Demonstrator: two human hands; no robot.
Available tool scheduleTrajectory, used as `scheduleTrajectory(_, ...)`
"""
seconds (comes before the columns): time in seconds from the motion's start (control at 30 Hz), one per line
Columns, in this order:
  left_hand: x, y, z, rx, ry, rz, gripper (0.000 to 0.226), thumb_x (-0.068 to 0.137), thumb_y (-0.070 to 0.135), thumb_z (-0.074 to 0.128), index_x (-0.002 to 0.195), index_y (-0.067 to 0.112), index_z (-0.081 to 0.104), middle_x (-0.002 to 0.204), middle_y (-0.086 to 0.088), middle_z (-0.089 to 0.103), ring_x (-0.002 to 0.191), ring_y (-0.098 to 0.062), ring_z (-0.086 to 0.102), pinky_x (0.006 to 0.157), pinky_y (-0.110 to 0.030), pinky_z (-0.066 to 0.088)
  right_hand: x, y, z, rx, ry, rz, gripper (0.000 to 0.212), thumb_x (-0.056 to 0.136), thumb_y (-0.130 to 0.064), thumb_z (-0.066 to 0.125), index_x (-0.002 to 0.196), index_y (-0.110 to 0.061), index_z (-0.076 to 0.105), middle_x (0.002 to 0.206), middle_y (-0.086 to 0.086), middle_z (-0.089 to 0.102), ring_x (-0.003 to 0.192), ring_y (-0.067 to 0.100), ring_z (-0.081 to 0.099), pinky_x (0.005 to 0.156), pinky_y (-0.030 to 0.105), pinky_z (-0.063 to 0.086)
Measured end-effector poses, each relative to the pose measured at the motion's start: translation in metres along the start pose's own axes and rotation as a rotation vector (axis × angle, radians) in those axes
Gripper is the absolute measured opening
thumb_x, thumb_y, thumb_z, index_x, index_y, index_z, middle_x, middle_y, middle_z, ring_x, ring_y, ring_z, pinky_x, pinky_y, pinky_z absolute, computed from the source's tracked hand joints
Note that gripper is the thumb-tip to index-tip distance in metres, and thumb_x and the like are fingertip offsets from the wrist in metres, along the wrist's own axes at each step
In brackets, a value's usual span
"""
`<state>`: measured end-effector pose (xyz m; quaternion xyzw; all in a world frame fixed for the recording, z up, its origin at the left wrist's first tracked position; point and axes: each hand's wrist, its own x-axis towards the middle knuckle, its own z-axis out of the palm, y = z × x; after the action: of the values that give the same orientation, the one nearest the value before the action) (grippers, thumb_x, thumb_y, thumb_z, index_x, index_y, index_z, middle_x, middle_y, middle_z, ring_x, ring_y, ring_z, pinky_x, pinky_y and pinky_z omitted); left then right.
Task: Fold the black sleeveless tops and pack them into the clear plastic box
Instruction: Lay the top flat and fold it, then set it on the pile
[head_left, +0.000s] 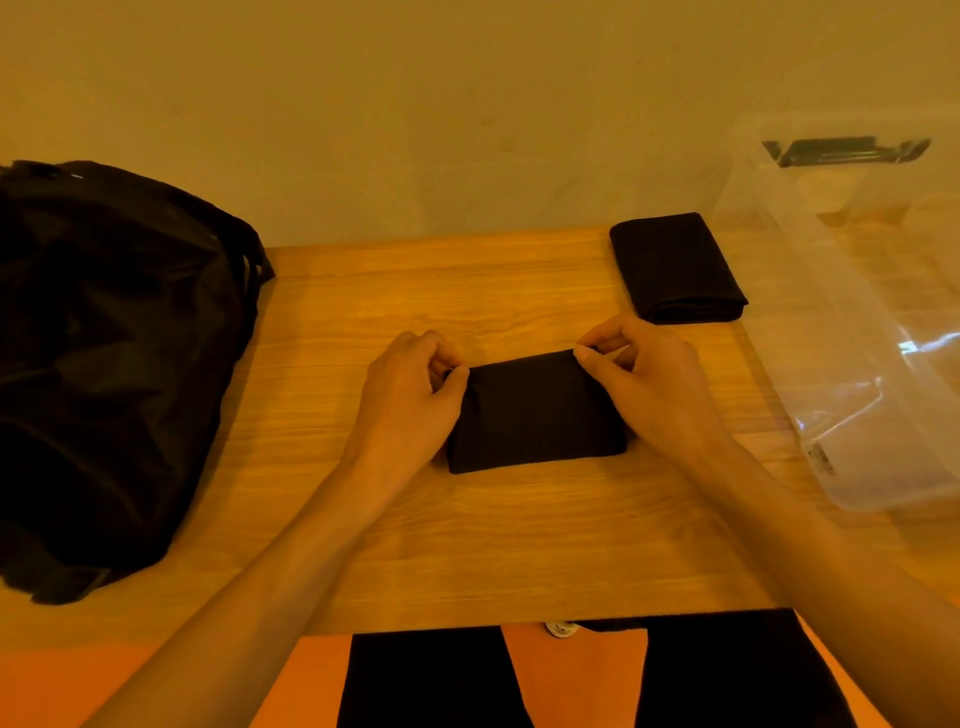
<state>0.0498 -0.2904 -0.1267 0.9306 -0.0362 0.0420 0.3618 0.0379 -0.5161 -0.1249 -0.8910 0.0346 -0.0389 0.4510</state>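
Lap: black-clad legs (431, 675) at the bottom edge, under the near table edge; orange floor (311, 686) shows between and beside them.
Table (467, 545): light wood grain, set against a plain wall (415, 104).
Left hand (410, 395): fingers curled in, thumb and forefinger pinched on the far-left corner of the centre top; palm rests along its left side.
Right hand (649, 379): same pinch on the far-right corner, other fingers curled; palm lies beside the right edge.
Centre top (535, 415): black, folded to a compact block, flat on the table mid-way across, between both hands. Far edge narrower than near edge.
Second top (675, 265): black, folded into a neat rectangle, lying on the far-right part of the table, just beside the box, well apart from the centre top.
Box (852, 415): clear plastic, on the right side of the table, running from the far wall toward the near edge; dark latch (844, 150) at its far end; small label on the near wall. Cannot tell whether anything lies inside.
Pile (109, 364): heap of black fabric with straps showing, on the left end of the table, hanging past its left edge. Separate garments cannot be told apart.
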Motion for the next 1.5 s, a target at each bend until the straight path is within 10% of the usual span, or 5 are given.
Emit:
scheduleTrajectory(0.23,-0.047,0.024,0.0,0.169,0.122,0.287,0.034,0.105,0.031,0.042,0.127,0.012,0.059,0.131,-0.004,0.052,0.121,-0.017,0.049,0.102,-0.029,0.043,-0.036,-0.017,0.002,-0.448,0.148,-0.449,0.034,0.104,-0.031,0.049,0.131,-0.014,0.061,0.131,0.002,0.062,0.124,0.016,0.052,0.107,0.03,0.037)
scheduleTrajectory(0.37,-0.049,0.026,0.019,0.441,-0.187,0.324,0.07,0.103,0.055,0.002,0.162,0.017,0.013,0.169,0.0,0.008,0.156,-0.013,0.002,0.123,-0.03,-0.002,-0.037,-0.01,0.024,-0.815,-0.124,-0.455,0.062,0.106,-0.046,0.017,0.155,-0.011,0.032,0.162,0.011,0.031,0.152,0.023,0.022,0.124,0.04,0.015)
scheduleTrajectory(0.7,-0.027,-0.015,0.016,0.522,-0.299,0.263,0.084,0.092,0.074,0.0,0.161,0.028,-0.009,0.169,0.008,-0.01,0.154,-0.007,-0.014,0.127,-0.035,-0.002,-0.029,0.012,0.024,-0.707,-0.202,-0.251,0.075,0.096,-0.062,-0.009,0.159,-0.02,-0.01,0.167,-0.003,-0.011,0.153,0.008,-0.016,0.127,0.035,-0.003)
scheduleTrajectory(1.5,-0.011,-0.005,0.021,0.454,-0.348,0.381,0.069,0.099,0.058,0.001,0.162,0.03,0.001,0.17,0.007,0.002,0.155,-0.008,-0.01,0.127,-0.037,-0.003,-0.017,0.005,0.037,-0.648,-0.143,-0.253,0.074,0.099,-0.055,0.001,0.161,-0.016,0.014,0.167,0.004,0.016,0.155,0.013,0.004,0.125,0.031,0.004)
